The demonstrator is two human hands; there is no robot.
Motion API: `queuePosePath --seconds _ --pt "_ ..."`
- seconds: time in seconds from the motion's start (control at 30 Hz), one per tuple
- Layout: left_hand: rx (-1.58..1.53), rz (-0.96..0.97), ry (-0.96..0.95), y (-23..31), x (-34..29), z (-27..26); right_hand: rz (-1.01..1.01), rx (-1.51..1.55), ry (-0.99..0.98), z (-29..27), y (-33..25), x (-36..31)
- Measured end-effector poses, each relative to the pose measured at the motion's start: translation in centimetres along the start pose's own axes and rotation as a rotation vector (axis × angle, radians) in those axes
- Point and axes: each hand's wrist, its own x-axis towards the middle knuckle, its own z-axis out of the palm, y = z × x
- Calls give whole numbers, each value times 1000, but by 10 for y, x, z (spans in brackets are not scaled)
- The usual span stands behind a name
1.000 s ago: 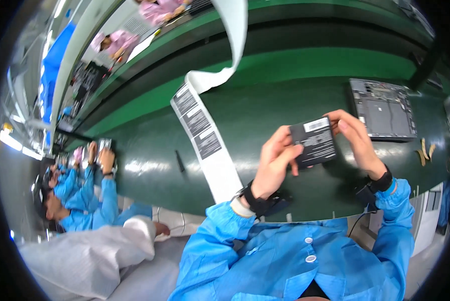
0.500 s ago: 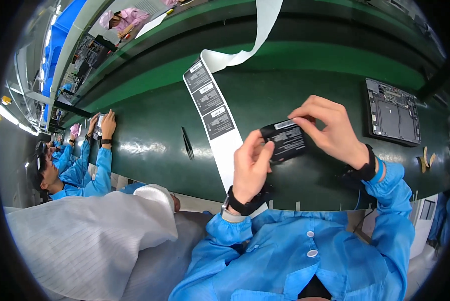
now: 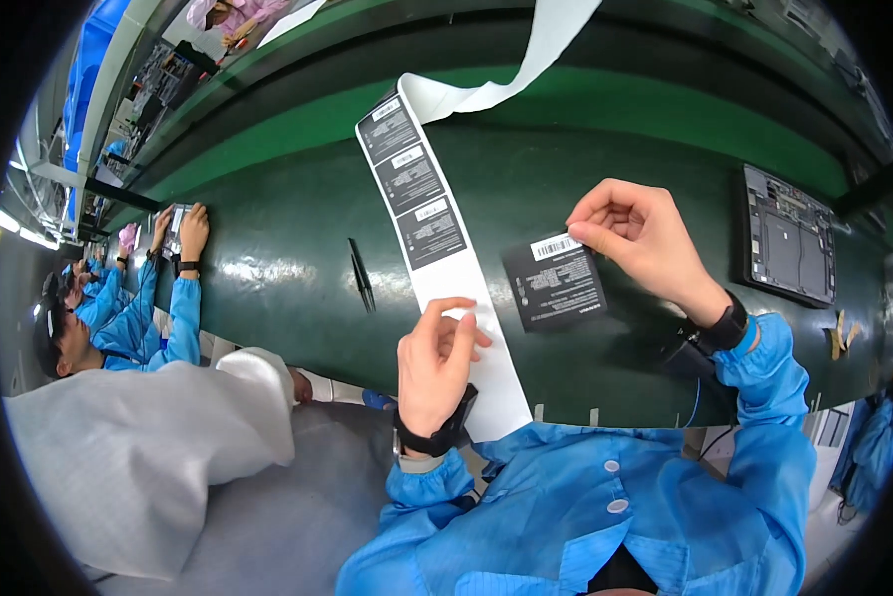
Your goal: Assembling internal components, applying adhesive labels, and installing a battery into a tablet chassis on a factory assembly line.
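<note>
A black rectangular label (image 3: 558,283) with a white barcode patch hangs over the bench from my right hand (image 3: 637,238). Thumb and forefinger pinch its upper right corner. My left hand (image 3: 436,358) is off the label, above the bare white backing strip (image 3: 466,298), its fingers loosely bent and apart with nothing between them. Whether it touches the strip I cannot tell. Farther up this strip several black labels (image 3: 418,179) are still stuck in a row. Left of the strip lies a pair of dark tweezers (image 3: 361,275).
An opened laptop base (image 3: 789,236) with bare internals lies at the right of the green bench (image 3: 297,238). Small tan strips (image 3: 843,335) lie near it. A co-worker (image 3: 79,323) in blue handles a device at the far left. Grey cloth (image 3: 158,447) covers the lower left.
My left hand has let go of the label and moved left and down over the backing strip. The label, now held by my right hand alone, has turned more face-up.
</note>
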Motion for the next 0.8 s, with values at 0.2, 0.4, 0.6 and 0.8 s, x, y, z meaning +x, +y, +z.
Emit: queuePosePath --seconds 0.2,0.4,0.6,0.8 --pt "350 248 -62 -27 -14 -5 175 112 -246 40 13 27" --pt "307 339 -74 -30 -19 -4 143 -1 -246 93 45 52" --pt "246 361 -60 -46 -18 -7 -23 -288 -139 112 51 52" --pt "219 379 -71 -51 -14 -9 40 -299 -181 112 44 56"
